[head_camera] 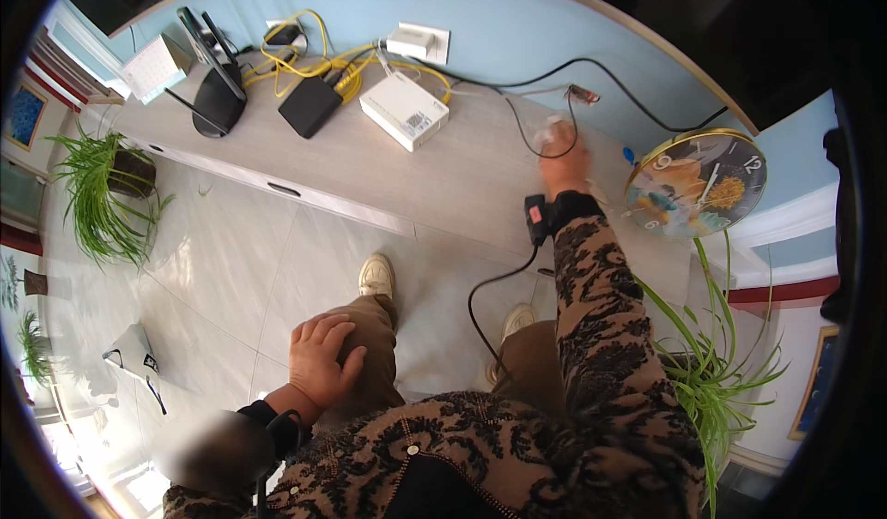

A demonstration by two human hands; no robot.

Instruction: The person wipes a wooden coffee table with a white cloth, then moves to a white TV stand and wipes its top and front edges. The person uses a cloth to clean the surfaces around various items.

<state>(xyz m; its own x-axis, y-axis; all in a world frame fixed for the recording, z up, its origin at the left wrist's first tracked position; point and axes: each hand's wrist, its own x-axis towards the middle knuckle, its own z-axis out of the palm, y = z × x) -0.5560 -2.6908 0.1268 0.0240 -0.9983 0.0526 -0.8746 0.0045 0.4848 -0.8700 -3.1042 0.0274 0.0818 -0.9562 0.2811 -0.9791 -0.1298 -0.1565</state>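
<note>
My right hand (pixel 565 159) reaches onto the right part of the wooden cabinet top (pixel 450 179), over a crumpled whitish tissue or cloth (pixel 554 130) that its fingers press on. A thin black cable loops across the hand. Just beyond lies a small red and white item (pixel 583 94) at the wall. On the right stands a round gold-rimmed clock (pixel 696 183), with a small blue object (pixel 628 155) beside it. My left hand (pixel 324 360) rests on my left thigh, fingers spread, with nothing in it.
Along the wall are a desk calendar (pixel 154 69), a black router (pixel 220 100), coiled yellow cables (pixel 353 82), a black box (pixel 310 107), a white box (pixel 405 110) and a plugged-in white adapter (pixel 410 41). Potted plants (pixel 133 173) flank the cabinet. A grey bag (pixel 135 349) stands on the floor.
</note>
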